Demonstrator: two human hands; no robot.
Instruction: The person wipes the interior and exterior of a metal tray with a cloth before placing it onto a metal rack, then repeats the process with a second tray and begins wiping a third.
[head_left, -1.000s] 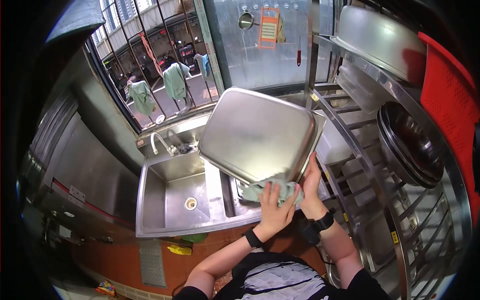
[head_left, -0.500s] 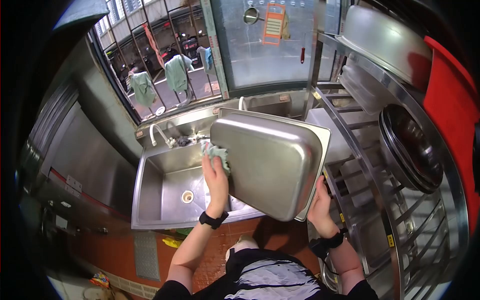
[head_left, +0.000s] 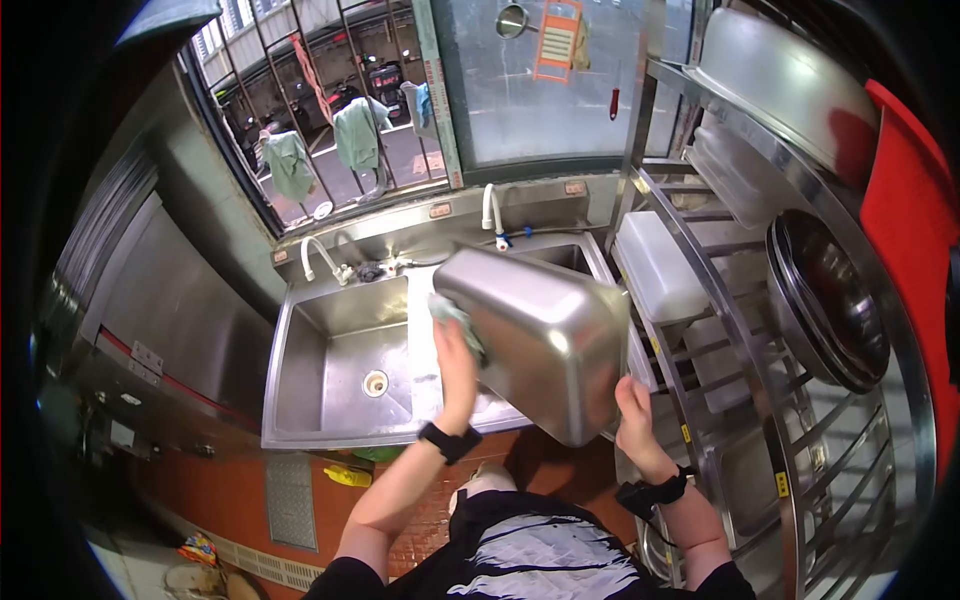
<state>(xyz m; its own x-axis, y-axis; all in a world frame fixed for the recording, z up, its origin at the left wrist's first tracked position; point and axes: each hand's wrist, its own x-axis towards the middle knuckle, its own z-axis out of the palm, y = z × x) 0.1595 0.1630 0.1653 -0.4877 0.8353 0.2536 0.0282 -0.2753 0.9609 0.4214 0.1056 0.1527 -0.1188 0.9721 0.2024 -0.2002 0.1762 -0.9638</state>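
Note:
A deep rectangular stainless steel pan [head_left: 535,345] is held up tilted over the right side of the double sink, its outer bottom turned toward me. My left hand [head_left: 457,380] presses a pale green cloth [head_left: 465,330] against the pan's left end, the fingers partly hidden by the cloth and the pan. On the right, my right hand [head_left: 638,425] is closed at the pan's right edge. The pan's inside faces away from me and is hidden.
The left sink basin [head_left: 340,350] has a white faucet [head_left: 320,262]; another faucet [head_left: 490,215] stands behind the pan. A metal rack [head_left: 715,290] rises close on the right, with a white plastic tub [head_left: 660,270] and dark bowls [head_left: 825,300]. Green cloths [head_left: 357,135] hang on the window bars.
The pan has turned and dropped slightly, its rim less visible now and the rear faucet exposed. My left hand has shifted right and a little down with the cloth; my right hand is slightly lower.

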